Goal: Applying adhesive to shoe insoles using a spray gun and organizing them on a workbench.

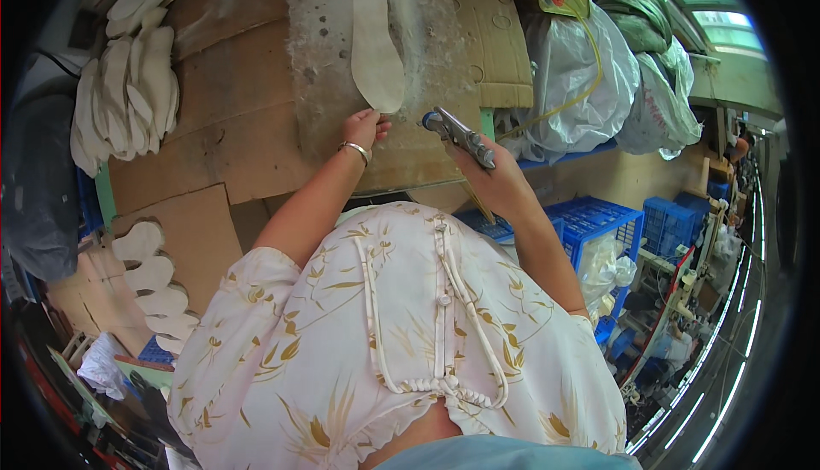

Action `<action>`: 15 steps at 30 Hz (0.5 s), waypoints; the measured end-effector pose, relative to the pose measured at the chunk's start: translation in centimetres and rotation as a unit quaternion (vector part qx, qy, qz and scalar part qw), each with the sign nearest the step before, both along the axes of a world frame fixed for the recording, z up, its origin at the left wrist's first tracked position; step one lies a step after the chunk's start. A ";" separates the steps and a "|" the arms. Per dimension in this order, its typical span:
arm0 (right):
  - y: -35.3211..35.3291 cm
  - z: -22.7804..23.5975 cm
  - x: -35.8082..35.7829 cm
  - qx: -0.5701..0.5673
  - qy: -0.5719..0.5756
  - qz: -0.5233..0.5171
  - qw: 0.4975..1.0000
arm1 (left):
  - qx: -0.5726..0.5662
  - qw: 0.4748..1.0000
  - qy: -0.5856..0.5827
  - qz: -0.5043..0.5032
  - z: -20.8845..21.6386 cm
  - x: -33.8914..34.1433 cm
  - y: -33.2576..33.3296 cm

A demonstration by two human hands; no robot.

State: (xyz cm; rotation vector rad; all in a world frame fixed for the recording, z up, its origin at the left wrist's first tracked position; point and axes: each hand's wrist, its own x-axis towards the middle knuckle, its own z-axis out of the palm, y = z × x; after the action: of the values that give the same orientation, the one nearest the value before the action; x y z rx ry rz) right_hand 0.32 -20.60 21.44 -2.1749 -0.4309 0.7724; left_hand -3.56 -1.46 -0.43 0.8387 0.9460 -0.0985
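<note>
A cream insole (pixel 376 47) lies flat on a cardboard sheet (pixel 325 85) coated with pale, glue-like residue. My left hand (pixel 367 131), with a bangle on the wrist, is at the insole's near end, its fingertips pinching that edge. To the right of it, my right hand (pixel 498 178) is wrapped round a metal spray gun (pixel 461 137). The gun's blue-ringed nozzle end points up and left, toward the insole and apart from it. Part of its grip is hidden in my palm.
Piles of insoles (pixel 128 94) lie at the far left, and more insoles (pixel 158 286) overlap on cardboard at the near left. A yellow hose (pixel 589 85) runs past plastic bags (pixel 589 60) on the right. Blue crates (pixel 589 222) stand at the right.
</note>
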 end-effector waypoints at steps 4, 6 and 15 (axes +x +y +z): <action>1.9 0.5 1.0 0.018 -0.007 -0.001 1.000 | 0.006 1.000 0.005 0.003 0.0 0.0 0.0; 2.9 0.5 1.7 0.039 -0.010 -0.008 0.999 | 0.009 1.000 0.006 0.004 0.0 0.0 -0.1; 5.3 0.9 5.2 0.129 -0.088 -0.037 0.987 | 0.015 1.000 0.012 0.017 -0.2 0.1 -0.6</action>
State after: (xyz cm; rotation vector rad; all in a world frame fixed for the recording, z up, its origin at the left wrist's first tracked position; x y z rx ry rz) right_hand 5.54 -15.31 22.35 -2.0087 -0.5074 0.4587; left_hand -3.44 -2.01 -0.64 0.8499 0.9864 -0.0657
